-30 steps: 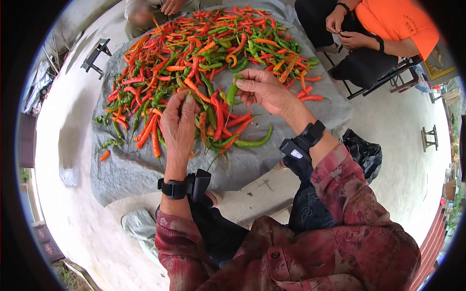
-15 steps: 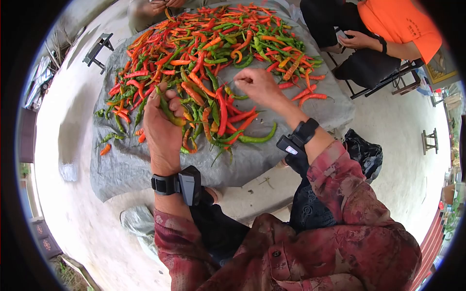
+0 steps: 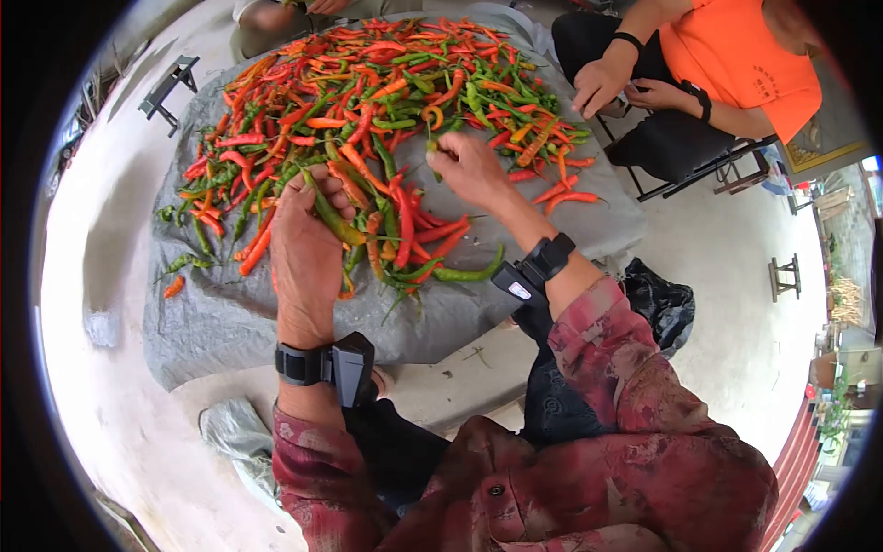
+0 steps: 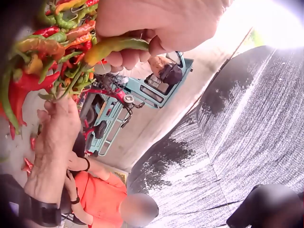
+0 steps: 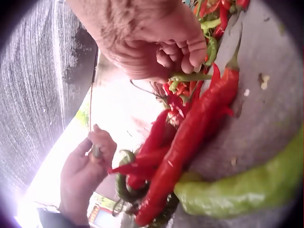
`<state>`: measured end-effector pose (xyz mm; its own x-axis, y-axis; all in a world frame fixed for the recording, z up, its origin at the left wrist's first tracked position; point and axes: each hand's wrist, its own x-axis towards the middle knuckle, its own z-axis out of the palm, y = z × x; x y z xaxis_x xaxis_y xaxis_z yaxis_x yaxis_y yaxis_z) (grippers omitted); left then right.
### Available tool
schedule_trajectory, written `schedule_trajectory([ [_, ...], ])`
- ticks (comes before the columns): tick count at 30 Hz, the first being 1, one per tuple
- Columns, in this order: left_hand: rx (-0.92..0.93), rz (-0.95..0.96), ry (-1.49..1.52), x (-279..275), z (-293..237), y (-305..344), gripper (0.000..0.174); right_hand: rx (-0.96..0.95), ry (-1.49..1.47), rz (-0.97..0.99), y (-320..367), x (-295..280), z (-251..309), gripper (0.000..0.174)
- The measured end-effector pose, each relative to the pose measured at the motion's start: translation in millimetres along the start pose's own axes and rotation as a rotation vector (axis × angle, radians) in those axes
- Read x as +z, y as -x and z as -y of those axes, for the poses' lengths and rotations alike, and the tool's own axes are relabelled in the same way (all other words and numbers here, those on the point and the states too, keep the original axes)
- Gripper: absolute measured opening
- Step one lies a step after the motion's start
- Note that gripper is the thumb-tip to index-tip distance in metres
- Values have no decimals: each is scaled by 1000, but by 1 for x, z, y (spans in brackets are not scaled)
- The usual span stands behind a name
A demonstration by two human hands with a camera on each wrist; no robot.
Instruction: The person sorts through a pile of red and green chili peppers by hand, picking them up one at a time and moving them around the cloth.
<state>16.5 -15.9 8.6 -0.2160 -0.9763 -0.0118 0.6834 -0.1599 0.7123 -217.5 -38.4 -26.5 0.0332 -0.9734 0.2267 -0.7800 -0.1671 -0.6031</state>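
Observation:
My left hand (image 3: 308, 244) grips a green chili pepper (image 3: 338, 221) with a yellowish end, which in the left wrist view shows as a yellow-green chili (image 4: 111, 49) under the curled fingers. To the right of it, over the near part of the heap, my right hand (image 3: 474, 170) pinches a slim green piece (image 5: 190, 77) between thumb and fingers, most of it covered by them. Red, orange and green chili peppers (image 3: 368, 92) lie heaped beyond both hands. Below the right hand in its wrist view lie a long red chili (image 5: 190, 137) and a thick green one (image 5: 237, 192).
A grey sheet (image 3: 239, 322) lies under the heap. A person in an orange shirt (image 3: 736, 64) sits at the right, and another person's hand (image 3: 326, 5) shows at the far edge. Small stools (image 3: 170, 92) stand about. A black bag (image 3: 658, 308) lies by my right knee.
My left fingertips were pinched together at first; the hand now grips the green-yellow chili. The right hand held a green chili a second ago, then moved off it and now pinches a green piece.

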Motion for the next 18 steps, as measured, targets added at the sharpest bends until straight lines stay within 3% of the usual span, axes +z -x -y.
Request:
schedule_trajectory([
  [2, -20, 28, -4, 7, 4, 3, 23, 408, -672, -11, -1, -15, -6, 28],
  [4, -35, 11, -64, 15, 4, 3, 21, 438, -845, -57, -2, -30, -20, 24],
  [6, -48, 20, -67, 18, 5, 4, 21, 468, -1447, -407, -6, -42, -30, 19],
  [7, -56, 29, -57, 16, 8, 3, 21, 504, -1514, -487, -6, -48, -38, 17],
  [10, -68, 58, -46, 14, 15, -2, 21, 590, -1373, -397, 8, -48, -35, 19],
  [12, -93, 49, -16, 14, 19, -3, 21, 545, -1371, -343, 16, -40, -13, 23],
  [15, -101, 42, -11, 18, 22, -3, 21, 282, -1107, -59, 26, -30, 14, 27],
  [16, -108, 35, -4, 21, 23, -2, 20, 278, -1118, -54, 29, -30, 24, 27],
  [18, -108, 28, 2, 24, 25, -1, 20, 147, -854, 195, 37, -34, 42, 28],
])
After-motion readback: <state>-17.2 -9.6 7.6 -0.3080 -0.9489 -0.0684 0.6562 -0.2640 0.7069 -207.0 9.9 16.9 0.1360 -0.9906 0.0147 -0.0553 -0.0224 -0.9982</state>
